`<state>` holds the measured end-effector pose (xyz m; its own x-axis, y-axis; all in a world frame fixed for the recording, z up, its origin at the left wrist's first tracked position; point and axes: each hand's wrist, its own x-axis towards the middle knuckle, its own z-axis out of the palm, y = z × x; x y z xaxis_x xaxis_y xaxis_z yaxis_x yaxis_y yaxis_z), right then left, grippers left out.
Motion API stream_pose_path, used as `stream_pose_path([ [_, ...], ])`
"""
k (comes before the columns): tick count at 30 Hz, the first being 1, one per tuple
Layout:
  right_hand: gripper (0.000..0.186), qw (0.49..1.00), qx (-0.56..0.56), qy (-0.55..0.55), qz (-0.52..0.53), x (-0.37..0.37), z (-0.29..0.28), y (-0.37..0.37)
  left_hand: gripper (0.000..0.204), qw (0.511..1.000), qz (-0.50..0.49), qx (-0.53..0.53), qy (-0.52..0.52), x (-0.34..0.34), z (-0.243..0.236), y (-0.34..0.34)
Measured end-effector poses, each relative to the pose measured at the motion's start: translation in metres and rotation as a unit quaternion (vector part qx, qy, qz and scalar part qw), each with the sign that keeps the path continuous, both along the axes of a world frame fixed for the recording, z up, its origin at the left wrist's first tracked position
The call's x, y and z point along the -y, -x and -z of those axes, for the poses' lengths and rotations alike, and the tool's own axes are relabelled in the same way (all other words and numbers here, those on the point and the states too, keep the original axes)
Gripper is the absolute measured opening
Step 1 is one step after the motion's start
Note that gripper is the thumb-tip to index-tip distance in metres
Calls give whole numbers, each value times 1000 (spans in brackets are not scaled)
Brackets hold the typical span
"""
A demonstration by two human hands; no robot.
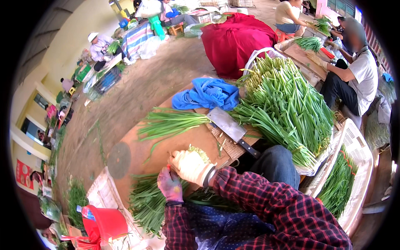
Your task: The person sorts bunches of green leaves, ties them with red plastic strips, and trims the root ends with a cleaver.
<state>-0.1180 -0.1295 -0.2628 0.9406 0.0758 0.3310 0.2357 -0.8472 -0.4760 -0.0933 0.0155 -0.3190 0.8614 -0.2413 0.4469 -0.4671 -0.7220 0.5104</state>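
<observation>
A bundle of garlic chives [148,200] lies low across the board in front of me, its pale cut ends [200,153] showing past my right hand. My right hand [191,166], in a cream glove, is closed over the stems. My left hand [170,186], in a stained pinkish glove, is closed at the bundle's near side. A bit of red tie shows at its fingertips, close to the right fingers; most of it is hidden. Beyond them, a cleaver [229,125] with a black handle rests beside loose chives [173,123] on the brown board [137,143].
A tall heap of chives [287,104] stands to the right, by a white plastic crate [361,166] holding tied chives. Blue cloth [206,93] lies at the board's far edge. A red bucket [110,223] is at lower left. A co-worker [358,79] sits at right.
</observation>
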Motion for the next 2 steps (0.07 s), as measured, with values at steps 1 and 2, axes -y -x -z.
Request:
stream_pose_path([
  [1,15,999,-33,-20,10,2,0,-5,12,1000,-6,-8,-20,2,-1,-3],
  [2,15,999,-38,-21,7,1,3,-5,15,999,-14,1,-31,2,1,-5],
])
